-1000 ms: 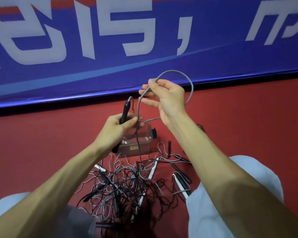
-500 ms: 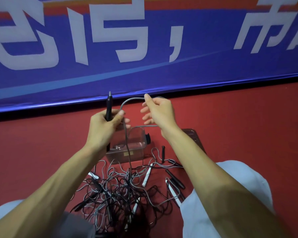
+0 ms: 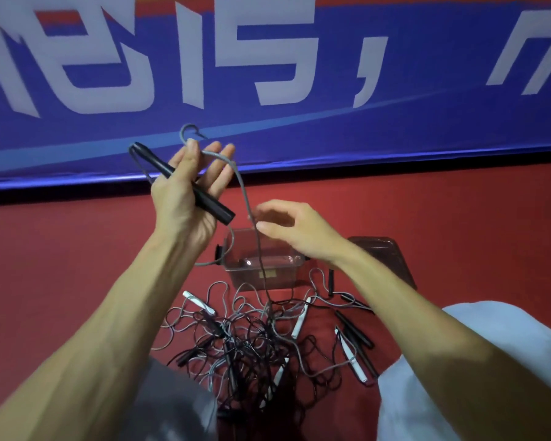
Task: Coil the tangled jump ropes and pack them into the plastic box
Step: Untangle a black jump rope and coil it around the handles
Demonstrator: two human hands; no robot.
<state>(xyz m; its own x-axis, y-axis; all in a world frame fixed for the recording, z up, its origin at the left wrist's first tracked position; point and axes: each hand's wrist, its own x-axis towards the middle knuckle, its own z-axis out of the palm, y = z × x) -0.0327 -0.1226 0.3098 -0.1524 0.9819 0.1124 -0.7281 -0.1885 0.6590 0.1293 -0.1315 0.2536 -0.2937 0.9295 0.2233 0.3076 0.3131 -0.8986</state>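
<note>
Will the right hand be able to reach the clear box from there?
Probably yes. The right hand hovers close above the plastic box, which stands open with no lid on it. Only the thin gray rope hangs across the box, and that should give way easily.

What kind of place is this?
Likely a gym or sports hall: red flooring, a blue banner with large white lettering along the wall, and a pile of tangled jump ropes.
</note>
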